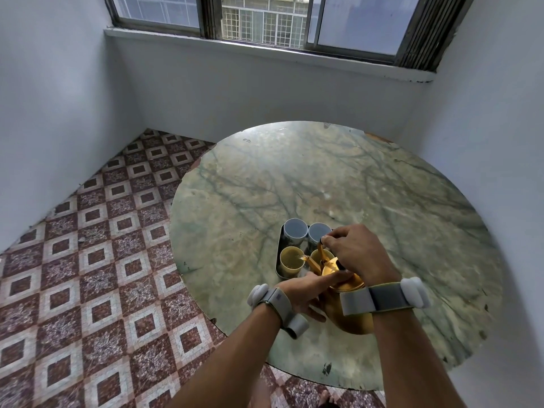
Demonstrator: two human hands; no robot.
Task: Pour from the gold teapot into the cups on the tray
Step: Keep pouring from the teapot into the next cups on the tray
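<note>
The gold teapot (343, 279) is tilted to the left, its spout over the near-left yellow cup (290, 262), which holds pale liquid. My right hand (357, 250) grips the teapot's top handle. My left hand (312, 285) lies flat with its fingers pressed on the lid. A second yellow cup (319, 256) is partly hidden behind the spout and handle. Two grey cups (295, 229) (318, 232) stand at the back of the small dark tray (280, 245).
The tray sits near the front left of a round green marble table (338, 187). White walls close in behind and to the right. Patterned red and white floor tiles (97, 260) lie to the left. Both wrists wear grey bands.
</note>
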